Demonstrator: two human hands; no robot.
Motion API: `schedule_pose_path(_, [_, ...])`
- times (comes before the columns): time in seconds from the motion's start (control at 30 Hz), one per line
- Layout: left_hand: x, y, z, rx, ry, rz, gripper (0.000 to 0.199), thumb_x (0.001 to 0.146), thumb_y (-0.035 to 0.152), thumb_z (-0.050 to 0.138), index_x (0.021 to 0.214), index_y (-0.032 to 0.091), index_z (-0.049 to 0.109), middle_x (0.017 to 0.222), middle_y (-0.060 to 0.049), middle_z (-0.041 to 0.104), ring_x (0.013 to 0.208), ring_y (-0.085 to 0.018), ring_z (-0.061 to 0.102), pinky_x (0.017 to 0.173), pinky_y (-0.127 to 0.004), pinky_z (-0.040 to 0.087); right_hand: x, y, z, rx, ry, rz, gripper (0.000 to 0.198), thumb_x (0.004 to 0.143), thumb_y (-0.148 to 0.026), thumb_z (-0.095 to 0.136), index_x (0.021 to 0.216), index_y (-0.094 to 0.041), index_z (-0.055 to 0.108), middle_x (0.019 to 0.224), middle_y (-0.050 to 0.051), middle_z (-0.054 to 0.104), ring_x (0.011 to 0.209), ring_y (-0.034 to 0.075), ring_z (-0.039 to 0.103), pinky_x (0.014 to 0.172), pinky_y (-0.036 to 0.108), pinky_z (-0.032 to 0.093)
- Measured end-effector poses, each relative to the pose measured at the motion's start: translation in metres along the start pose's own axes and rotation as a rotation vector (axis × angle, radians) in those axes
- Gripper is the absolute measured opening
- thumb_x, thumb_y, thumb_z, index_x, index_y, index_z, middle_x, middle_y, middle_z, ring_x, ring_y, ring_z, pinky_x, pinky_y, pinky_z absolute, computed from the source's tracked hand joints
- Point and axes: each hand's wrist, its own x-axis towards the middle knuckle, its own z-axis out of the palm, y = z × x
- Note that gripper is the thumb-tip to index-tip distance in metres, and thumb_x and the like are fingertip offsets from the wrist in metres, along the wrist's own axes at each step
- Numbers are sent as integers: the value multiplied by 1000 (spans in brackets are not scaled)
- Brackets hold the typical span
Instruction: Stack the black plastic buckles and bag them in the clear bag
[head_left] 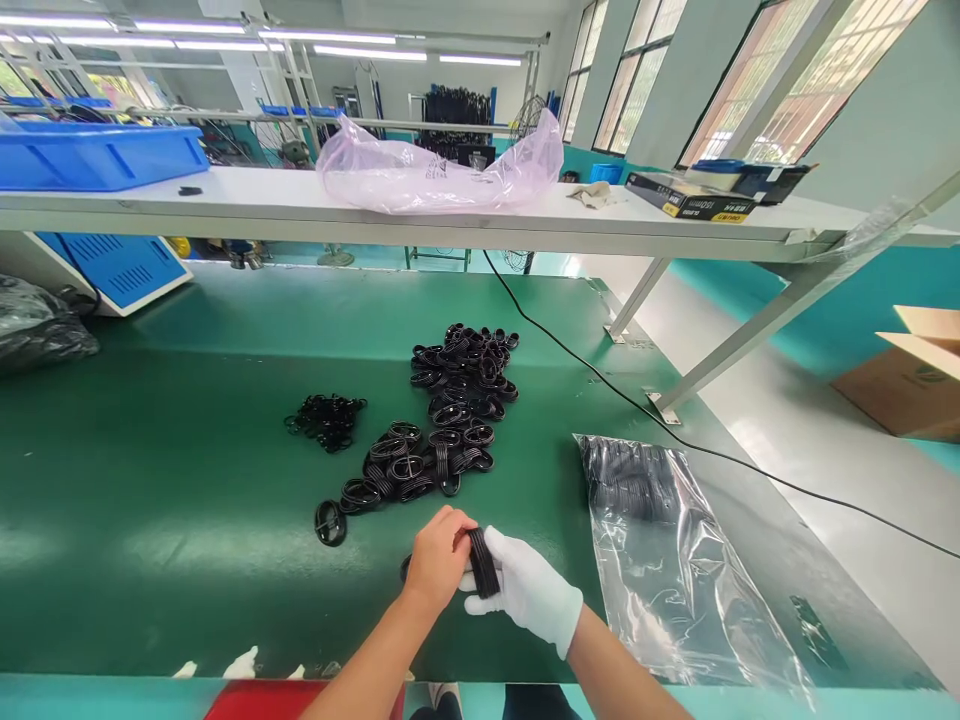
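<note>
A coiled black cable is between my hands, above the near part of the green tabletop. My right hand, in a white glove, grips it from the right. The bare fingers of my left hand are closed at its upper left edge; their tips are partly hidden. A bit of another black thing shows just left of my left hand, mostly covered by it. Beyond my hands lies a heap of coiled black cables, with one coil at its left end. A smaller pile of thin black loops lies to the left.
On the right lies a clear plastic bag with black coils in its far end. A black cord crosses the right side. The raised shelf bears a blue bin and a pink plastic bag. A dark bag sits far left.
</note>
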Motion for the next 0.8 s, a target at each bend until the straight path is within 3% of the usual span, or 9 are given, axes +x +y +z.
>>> schedule_pose_path(0.13, [-2,-1,-2,21,3,59,33,69,3,38,85,22,59,87,1,58,73,-11,56,68,-23,45,-4,-4,4,-74,-19,-69,49,53,-35,79,91,-15,54,81,3,56,73,14,55,66,32,46])
schedule_pose_path(0.3, [-6,-5,-2,64,57,191,31,77,7,36,87,22,61,84,-1,61,81,-13,58,76,-25,46,-2,1,8,-68,6,-99,47,54,-33,78,88,-15,52,79,1,55,71,15,55,64,34,47])
schedule_pose_path(0.5, [-4,-6,-4,32,67,163,29,75,7,38,80,22,62,78,0,59,74,-11,58,70,-23,47,-2,6,8,-25,-23,-137,48,56,-37,77,91,-17,52,84,2,54,72,14,55,63,32,45])
schedule_pose_path(0.67, [1,-1,-3,49,0,120,30,74,6,36,80,21,61,80,-1,59,78,-12,58,74,-23,45,-1,3,9,6,-39,-123,48,55,-37,77,91,-16,53,88,3,54,76,15,56,69,34,44])
schedule_pose_path(0.8, [8,-11,-22,51,-167,37,36,72,9,40,98,24,58,89,1,58,74,-11,57,71,-23,45,1,4,3,31,27,-110,47,52,-29,80,90,-16,54,85,1,53,73,12,55,71,31,43])
